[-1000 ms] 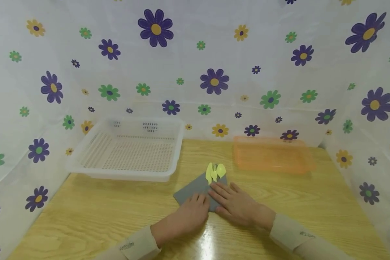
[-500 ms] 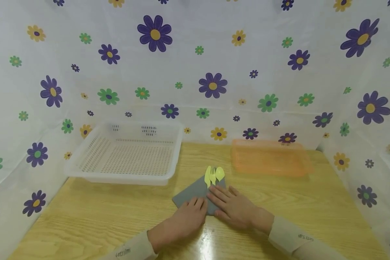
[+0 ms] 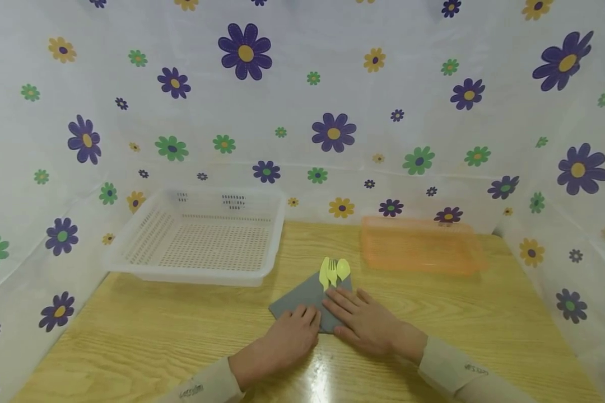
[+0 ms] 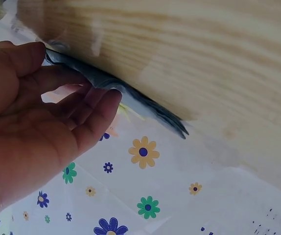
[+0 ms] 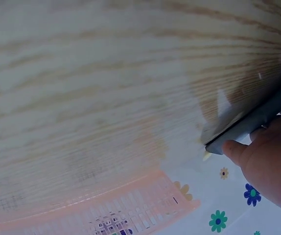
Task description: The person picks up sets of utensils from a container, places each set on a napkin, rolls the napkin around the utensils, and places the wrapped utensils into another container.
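Observation:
A grey folded napkin (image 3: 297, 294) lies on the table in the head view. From its far corner stick out the heads of a yellow knife (image 3: 324, 270), a fork (image 3: 331, 271) and a spoon (image 3: 343, 270); their handles are hidden. My left hand (image 3: 291, 338) rests on the near left part of the napkin, fingers slightly bent. In the left wrist view its fingertips (image 4: 113, 98) touch the layered cloth edge (image 4: 155, 108). My right hand (image 3: 365, 322) lies flat across the right part, over the cutlery, its fingers straight. The right wrist view shows its thumb (image 5: 234, 151) against the cloth.
A white perforated basket (image 3: 269, 260) stands at the back left of the wooden table (image 3: 156, 347). To the back right sits an orange tray-like basket (image 3: 423, 266). A white flowered sheet (image 3: 282, 89) hangs behind and along both sides.
The head view has shifted slightly. Both hands, the napkin and the cutlery keep their places relative to each other.

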